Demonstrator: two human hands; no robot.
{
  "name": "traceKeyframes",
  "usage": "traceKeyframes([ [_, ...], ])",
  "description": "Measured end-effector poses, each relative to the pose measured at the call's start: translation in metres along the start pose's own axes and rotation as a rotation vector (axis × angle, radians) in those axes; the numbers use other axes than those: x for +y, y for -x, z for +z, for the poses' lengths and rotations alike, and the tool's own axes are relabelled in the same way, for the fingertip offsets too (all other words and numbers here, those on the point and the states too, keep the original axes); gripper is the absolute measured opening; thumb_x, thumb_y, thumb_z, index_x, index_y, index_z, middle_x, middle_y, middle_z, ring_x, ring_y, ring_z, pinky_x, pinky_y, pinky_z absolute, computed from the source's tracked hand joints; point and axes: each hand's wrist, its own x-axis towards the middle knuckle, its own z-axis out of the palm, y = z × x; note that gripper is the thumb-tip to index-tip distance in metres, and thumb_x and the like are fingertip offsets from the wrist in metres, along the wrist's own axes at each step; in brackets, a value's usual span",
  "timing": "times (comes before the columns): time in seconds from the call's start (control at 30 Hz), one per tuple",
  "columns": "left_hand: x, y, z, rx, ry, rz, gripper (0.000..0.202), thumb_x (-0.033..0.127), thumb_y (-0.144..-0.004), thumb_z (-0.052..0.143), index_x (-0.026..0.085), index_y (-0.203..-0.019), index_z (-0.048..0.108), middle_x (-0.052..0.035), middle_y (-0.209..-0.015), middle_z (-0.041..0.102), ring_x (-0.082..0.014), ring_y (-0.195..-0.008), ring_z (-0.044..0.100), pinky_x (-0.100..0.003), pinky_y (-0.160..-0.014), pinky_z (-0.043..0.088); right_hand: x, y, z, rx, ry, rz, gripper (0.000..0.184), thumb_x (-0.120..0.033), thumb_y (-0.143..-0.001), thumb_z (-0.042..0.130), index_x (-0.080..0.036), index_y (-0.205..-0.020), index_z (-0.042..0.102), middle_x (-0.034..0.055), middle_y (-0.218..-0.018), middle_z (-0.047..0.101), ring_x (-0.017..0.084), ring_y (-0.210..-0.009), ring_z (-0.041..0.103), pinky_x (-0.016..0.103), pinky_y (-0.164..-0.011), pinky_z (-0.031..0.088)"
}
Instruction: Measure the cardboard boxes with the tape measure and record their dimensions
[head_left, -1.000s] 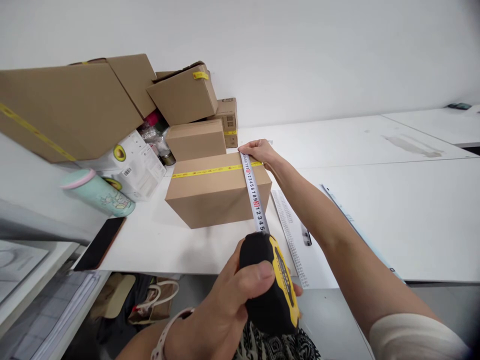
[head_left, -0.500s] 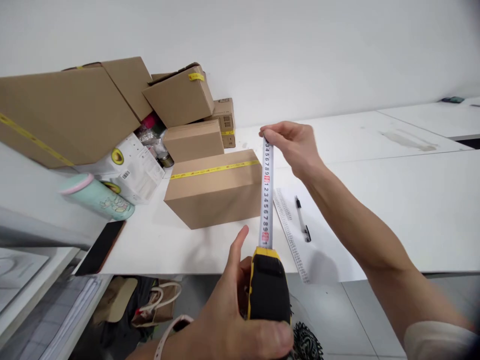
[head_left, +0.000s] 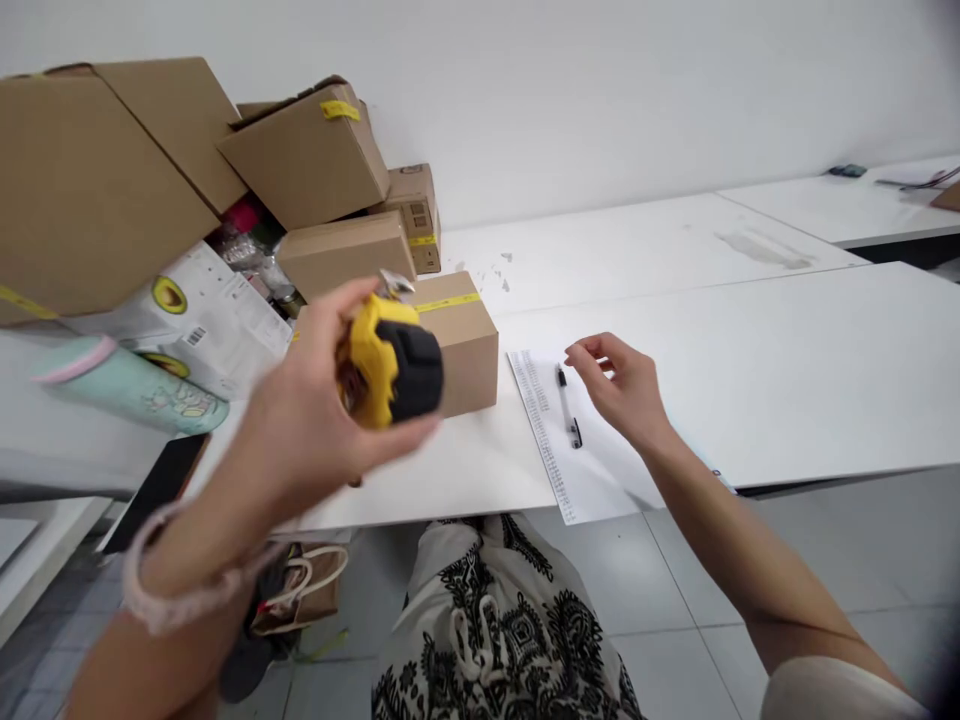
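Observation:
My left hand (head_left: 311, 410) is wrapped round a yellow and black tape measure (head_left: 397, 365), raised in front of a taped cardboard box (head_left: 472, 340) that it partly hides. The metal end hook shows at the top of the case, and no length of blade is out. My right hand (head_left: 619, 385) hovers over a spiral notebook (head_left: 551, 450), its fingers curled together near the tip of a black and clear pen (head_left: 568, 405) lying on the page. Whether anything sits between those fingers I cannot make out.
Several cardboard boxes (head_left: 307, 155) are stacked at the left against the wall. Beside them are a white carton with avocado pictures (head_left: 217, 310) and a mint tumbler (head_left: 135, 385). A dark flat object (head_left: 161, 490) lies at the table's left edge. Below stands a paper bag (head_left: 311, 595).
The tape blade, which was stretched between both hands, is back in its case. My left hand has lifted the tape measure up and left. My right hand has let go and lowered toward the pen.

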Motion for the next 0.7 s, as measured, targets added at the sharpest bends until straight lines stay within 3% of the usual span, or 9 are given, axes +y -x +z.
traceKeyframes([
  [0.1, -0.021, -0.050, -0.013, -0.024, -0.421, -0.072, 0.101, 0.050, -0.062, 0.083, 0.023, -0.152, 0.046, -0.0111, -0.137, 0.063, -0.0465, -0.116, 0.062, -0.064, -0.094, 0.050, 0.045, -0.014, 0.005, -0.164, 0.397, 0.179, 0.024, -0.046, -0.093, 0.054, -0.022, -0.088, 0.059, 0.0045, -0.074, 0.071, 0.022, -0.067, 0.062, 0.033, -0.061, 0.038],
  [0.17, -0.036, -0.075, -0.015, -0.122, -0.543, -0.071, 0.096, 0.054, -0.071, 0.073, 0.021, -0.155, 0.042, -0.0109, -0.138, 0.063, -0.0484, -0.118, 0.061, -0.064, -0.093, 0.051, 0.061, -0.014, 0.012, -0.273, 0.542, 0.217, 0.031, -0.052, -0.095, 0.048, -0.022, -0.095, 0.056, 0.0031, -0.068, 0.069, 0.022, -0.062, 0.059, 0.031, -0.058, 0.032],
  [0.27, -0.063, -0.097, -0.013, -0.244, -0.576, -0.027, 0.086, 0.057, -0.079, 0.062, 0.019, -0.154, 0.043, -0.0098, -0.132, 0.067, -0.0453, -0.116, 0.064, -0.060, -0.089, 0.054, 0.067, -0.008, 0.024, -0.379, 0.639, 0.197, 0.041, -0.061, -0.095, 0.044, -0.022, -0.104, 0.052, 0.0040, -0.072, 0.070, 0.023, -0.062, 0.059, 0.030, -0.056, 0.029],
  [0.37, -0.084, -0.106, -0.009, -0.251, -0.495, -0.002, 0.080, 0.052, -0.075, 0.073, 0.020, -0.146, 0.055, -0.0129, -0.127, 0.071, -0.0453, -0.113, 0.067, -0.065, -0.089, 0.055, 0.066, -0.007, 0.033, -0.452, 0.674, 0.171, 0.037, -0.054, -0.094, 0.050, -0.021, -0.110, 0.053, 0.0072, -0.081, 0.072, 0.025, -0.068, 0.061, 0.031, -0.057, 0.028],
  [0.43, -0.085, -0.100, -0.003, -0.185, -0.436, 0.083, 0.074, 0.050, -0.075, 0.075, 0.022, -0.142, 0.059, -0.0120, -0.128, 0.070, -0.0479, -0.119, 0.062, -0.071, -0.096, 0.050, 0.067, -0.010, 0.036, -0.488, 0.657, 0.153, 0.025, -0.037, -0.094, 0.050, -0.020, -0.112, 0.055, 0.0083, -0.084, 0.073, 0.025, -0.071, 0.062, 0.031, -0.058, 0.030],
  [0.5, -0.072, -0.083, 0.011, -0.053, -0.377, 0.215, 0.066, 0.048, -0.079, 0.073, 0.026, -0.140, 0.060, -0.0081, -0.131, 0.068, -0.0481, -0.132, 0.052, -0.072, -0.109, 0.040, 0.070, -0.013, 0.035, -0.496, 0.595, 0.146, 0.025, -0.022, -0.091, 0.047, -0.019, -0.112, 0.059, 0.0078, -0.081, 0.072, 0.024, -0.070, 0.062, 0.032, -0.061, 0.033],
  [0.6, -0.041, -0.037, 0.054, 0.130, -0.243, 0.457, 0.059, 0.036, -0.089, 0.066, 0.026, -0.145, 0.052, -0.0063, -0.139, 0.063, -0.0394, -0.138, 0.047, -0.063, -0.118, 0.033, 0.078, -0.019, 0.025, -0.466, 0.215, 0.212, 0.025, -0.022, -0.087, 0.048, -0.018, -0.106, 0.066, 0.0058, -0.073, 0.071, 0.021, -0.067, 0.063, 0.034, -0.067, 0.042],
  [0.63, -0.033, -0.020, 0.074, 0.134, -0.177, 0.594, 0.060, 0.029, -0.088, 0.067, 0.022, -0.146, 0.050, -0.0093, -0.135, 0.065, -0.0358, -0.133, 0.054, -0.058, -0.115, 0.040, 0.080, -0.021, 0.021, -0.442, 0.010, 0.254, 0.025, -0.026, -0.087, 0.050, -0.017, -0.104, 0.067, 0.0062, -0.074, 0.072, 0.020, -0.069, 0.064, 0.035, -0.069, 0.046],
  [0.7, -0.022, 0.010, 0.120, -0.097, -0.010, 0.801, 0.054, 0.022, -0.091, 0.061, 0.015, -0.144, 0.050, -0.0139, -0.128, 0.069, -0.0317, -0.130, 0.058, -0.053, -0.110, 0.047, 0.082, -0.024, 0.012, -0.379, -0.399, 0.335, 0.029, -0.036, -0.086, 0.055, -0.017, -0.104, 0.068, 0.0090, -0.084, 0.076, 0.021, -0.079, 0.070, 0.038, -0.077, 0.052],
])
